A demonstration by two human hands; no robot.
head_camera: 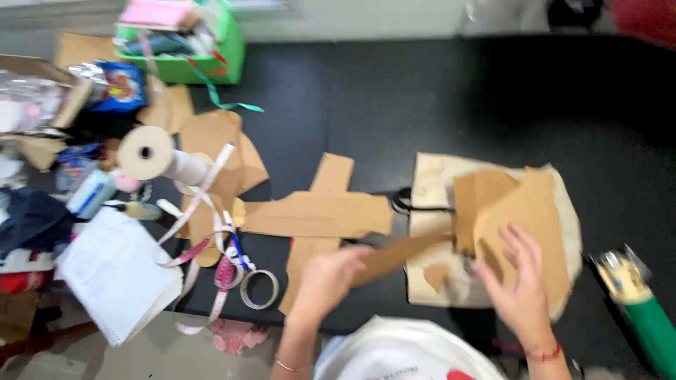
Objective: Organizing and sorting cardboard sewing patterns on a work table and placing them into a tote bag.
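My left hand point(325, 279) grips the near end of a long narrow brown paper strip point(408, 251) that reaches right across a cream fabric piece point(429, 179). My right hand point(520, 281) rests flat, fingers spread, on a larger brown paper pattern piece point(535, 211) lying on that fabric. A second brown piece point(479, 190) overlaps beside it. Left of the fabric a cross-shaped brown paper pattern point(317, 214) lies on the black table point(394, 98). Black scissor handles point(403, 202) peek out at the fabric's left edge. The picture is blurred.
A measuring tape point(211, 243) and a tape ring point(259, 289) lie left of my hands. Further left are a white notebook point(116, 274), a cardboard-cored roll point(151, 155) and more brown pieces point(211, 137). A green bin point(204, 53) stands behind; a green-handled tool point(644, 306) at right.
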